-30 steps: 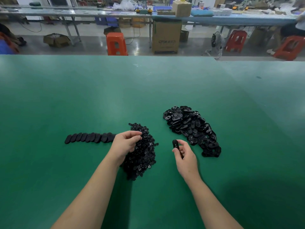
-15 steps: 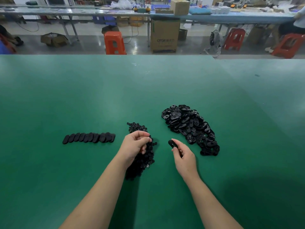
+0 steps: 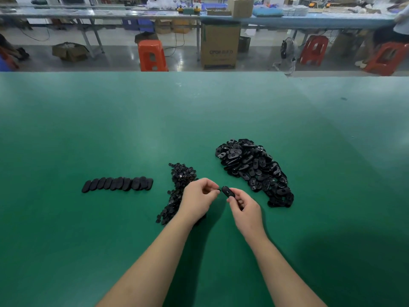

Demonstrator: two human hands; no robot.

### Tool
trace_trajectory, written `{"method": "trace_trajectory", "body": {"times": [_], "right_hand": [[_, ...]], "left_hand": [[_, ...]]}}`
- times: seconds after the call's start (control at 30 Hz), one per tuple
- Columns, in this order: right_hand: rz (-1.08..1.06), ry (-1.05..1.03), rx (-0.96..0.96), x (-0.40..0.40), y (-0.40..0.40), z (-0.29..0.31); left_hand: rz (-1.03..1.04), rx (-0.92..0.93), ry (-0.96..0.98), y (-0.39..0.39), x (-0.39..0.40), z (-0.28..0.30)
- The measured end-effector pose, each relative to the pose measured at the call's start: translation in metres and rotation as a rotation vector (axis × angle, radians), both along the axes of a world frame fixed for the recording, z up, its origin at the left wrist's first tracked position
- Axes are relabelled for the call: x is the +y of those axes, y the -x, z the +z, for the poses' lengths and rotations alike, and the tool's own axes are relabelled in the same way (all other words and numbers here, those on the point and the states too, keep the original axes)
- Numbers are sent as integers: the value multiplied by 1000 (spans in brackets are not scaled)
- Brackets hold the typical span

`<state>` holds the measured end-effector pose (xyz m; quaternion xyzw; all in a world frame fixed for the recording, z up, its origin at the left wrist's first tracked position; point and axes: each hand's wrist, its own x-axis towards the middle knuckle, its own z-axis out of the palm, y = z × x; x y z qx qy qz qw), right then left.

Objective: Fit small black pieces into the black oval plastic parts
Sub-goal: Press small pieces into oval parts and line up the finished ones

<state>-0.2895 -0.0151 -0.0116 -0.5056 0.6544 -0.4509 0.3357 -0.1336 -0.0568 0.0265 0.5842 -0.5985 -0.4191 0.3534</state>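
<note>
Oval part: the right hand [image 3: 245, 209] pinches one black oval part [image 3: 228, 191] by its near end between thumb and fingertips, lifted just above the green bench [image 3: 199, 120].
Long axis: the oval runs from the right fingers up and to the left, so its free end points at the left hand.
Small piece: the left hand [image 3: 198, 199] has its fingers curled, thumb and forefinger closed at the tip; something dark shows there, probably one small black piece [image 3: 218, 190], though it is too tiny to be sure.
Gap: the left fingertips sit just beside the oval's free end, nearly touching it; I cannot tell whether they meet.
Nearer hand: both hands are at the part, the right carrying it, the left arriving from the left side.
Next move, as I judge it: the piece has to go into the oval's upper face near that free end.
Supply: the heap of small pieces [image 3: 180, 187] lies under and behind the left wrist; the pile of loose ovals [image 3: 254, 169] lies beyond the right hand.
Done: a row of ovals [image 3: 118, 183] stands well off to the left.
</note>
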Motion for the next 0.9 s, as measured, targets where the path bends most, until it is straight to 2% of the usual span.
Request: {"method": "trace_trajectory", "body": {"times": [0.2, 0.77, 0.9], "right_hand": [[16, 4, -17, 2, 0, 3], [13, 4, 31, 0, 2, 0], [12, 5, 8, 0, 2, 0]], "left_hand": [[34, -112, -1, 28, 9, -3], [49, -155, -56, 31, 3, 3], [-14, -158, -73, 25, -2, 2]]}}
